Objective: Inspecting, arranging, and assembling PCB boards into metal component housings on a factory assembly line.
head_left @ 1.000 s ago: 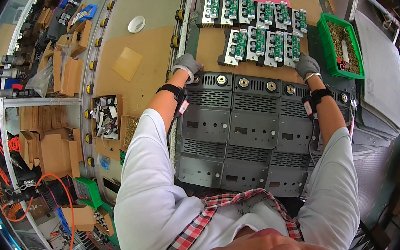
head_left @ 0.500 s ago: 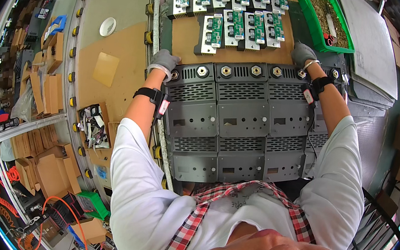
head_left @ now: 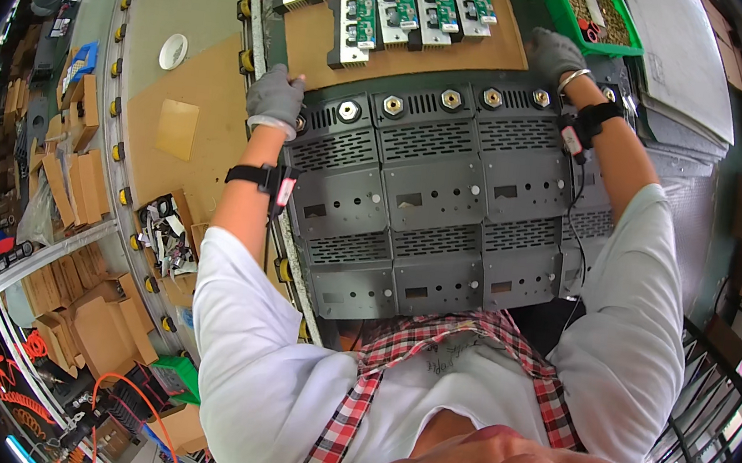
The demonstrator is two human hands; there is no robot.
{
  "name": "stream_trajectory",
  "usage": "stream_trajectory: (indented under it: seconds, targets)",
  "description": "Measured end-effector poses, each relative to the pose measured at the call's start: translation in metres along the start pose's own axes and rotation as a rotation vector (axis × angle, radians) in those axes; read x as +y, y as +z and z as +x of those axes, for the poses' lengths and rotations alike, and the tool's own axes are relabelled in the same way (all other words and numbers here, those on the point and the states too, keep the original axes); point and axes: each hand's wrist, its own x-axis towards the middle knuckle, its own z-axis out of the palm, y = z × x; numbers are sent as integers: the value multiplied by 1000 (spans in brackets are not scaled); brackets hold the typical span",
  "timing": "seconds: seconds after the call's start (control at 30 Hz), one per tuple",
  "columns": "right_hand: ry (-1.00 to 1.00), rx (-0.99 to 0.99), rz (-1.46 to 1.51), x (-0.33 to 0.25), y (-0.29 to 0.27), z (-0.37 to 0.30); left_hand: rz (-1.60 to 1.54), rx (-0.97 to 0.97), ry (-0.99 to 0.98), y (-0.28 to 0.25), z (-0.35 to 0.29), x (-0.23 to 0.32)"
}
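Note:
My left hand (head_left: 276,97), in a grey glove, is closed at the near left corner of a brown cardboard sheet (head_left: 314,49). At the sheet's right edge, my right hand (head_left: 555,58), also gloved, has its fingers bent against the side; their tips are partly hidden. Rows of green circuit boards (head_left: 403,2) on silver heat sinks stand on the sheet. Nearer my body lie two rows of dark grey slotted metal housings (head_left: 431,188). Brass-coloured hex fittings (head_left: 393,106) line their far edge.
A green bin (head_left: 613,50) of small metal parts, with red-handled scissors, sits beyond my right hand. Grey sheets (head_left: 682,75) are stacked at the right. On the left run a roller rail (head_left: 246,62), a white bowl (head_left: 173,52) and cardboard boxes (head_left: 109,325).
The cardboard sheet with the circuit boards has slid away from the housings, widening the strip of table between them. Both hands have moved along with it. The whole view has also shifted.

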Motion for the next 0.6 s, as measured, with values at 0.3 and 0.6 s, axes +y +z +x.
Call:
stream_trajectory:
  seconds: [0.3,0.6]
  targets:
    - [87,-702,-29,33,-39,-108,13,-607,396,7,-116,56]
    - [137,-453,81,43,4,-143,-135,-498,328,25,-137,64]
